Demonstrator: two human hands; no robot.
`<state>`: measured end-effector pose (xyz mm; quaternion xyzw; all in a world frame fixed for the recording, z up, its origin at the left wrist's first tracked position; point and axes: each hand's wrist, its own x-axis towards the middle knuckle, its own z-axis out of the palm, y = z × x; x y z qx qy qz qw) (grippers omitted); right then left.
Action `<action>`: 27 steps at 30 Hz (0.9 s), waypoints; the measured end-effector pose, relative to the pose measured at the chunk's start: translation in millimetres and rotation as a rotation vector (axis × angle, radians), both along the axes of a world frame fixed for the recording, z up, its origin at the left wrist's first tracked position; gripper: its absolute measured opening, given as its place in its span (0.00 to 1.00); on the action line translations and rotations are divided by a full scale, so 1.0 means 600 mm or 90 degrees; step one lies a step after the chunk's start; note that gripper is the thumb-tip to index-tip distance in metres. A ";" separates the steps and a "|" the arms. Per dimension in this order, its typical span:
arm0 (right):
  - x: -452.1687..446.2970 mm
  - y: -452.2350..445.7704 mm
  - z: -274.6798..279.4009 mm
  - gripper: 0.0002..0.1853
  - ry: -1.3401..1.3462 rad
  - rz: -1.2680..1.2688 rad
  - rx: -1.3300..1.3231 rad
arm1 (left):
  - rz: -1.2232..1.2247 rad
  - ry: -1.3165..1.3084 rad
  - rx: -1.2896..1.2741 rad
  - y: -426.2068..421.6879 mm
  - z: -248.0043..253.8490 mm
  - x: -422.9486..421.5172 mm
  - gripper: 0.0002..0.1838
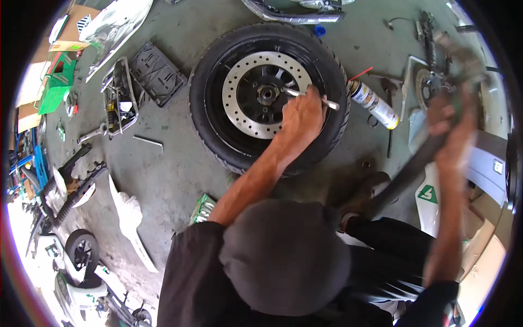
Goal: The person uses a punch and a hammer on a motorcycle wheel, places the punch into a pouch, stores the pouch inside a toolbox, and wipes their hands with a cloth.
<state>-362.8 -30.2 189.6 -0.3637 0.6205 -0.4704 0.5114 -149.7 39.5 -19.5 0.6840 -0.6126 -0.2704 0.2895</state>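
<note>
A wheel with a black tyre (204,117) lies flat on the floor, a silver drilled brake disc (231,103) facing up around its hub (267,95). My left hand (302,117) is closed around a slim metal rod (331,104), which looks like a punch. Its tip points at the hub area; I cannot tell whether it touches. Off to the right, my right hand (456,143) is raised and smeared by motion, its fingers wrapped round what looks like a hammer. The hammer's blurred head (463,57) is above the hand, and a dark handle runs down to the left.
A spray can (375,104) with a red straw lies against the tyre's right side. A hex key (148,143), a grey plastic tray (158,73) and a metal frame part (121,98) are on the left floor. White panels and cardboard boxes (76,27) line the edges.
</note>
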 end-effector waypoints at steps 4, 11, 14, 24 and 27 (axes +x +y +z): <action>0.081 0.160 -0.171 0.20 -0.207 0.011 -0.040 | 0.001 -0.018 0.035 0.006 0.000 -0.004 0.15; 0.062 0.232 -0.230 0.18 -0.247 -0.025 0.131 | -0.044 -0.063 0.125 -0.005 0.008 0.000 0.06; 0.025 0.228 -0.230 0.19 -0.240 0.043 0.088 | -0.056 -0.047 0.131 -0.004 0.007 -0.001 0.08; 0.078 0.281 -0.279 0.23 0.033 -0.061 0.254 | -0.069 -0.019 0.097 0.000 0.005 0.005 0.11; 0.050 0.276 -0.243 0.24 -0.149 0.064 0.126 | -0.066 -0.018 0.106 -0.002 0.007 0.005 0.10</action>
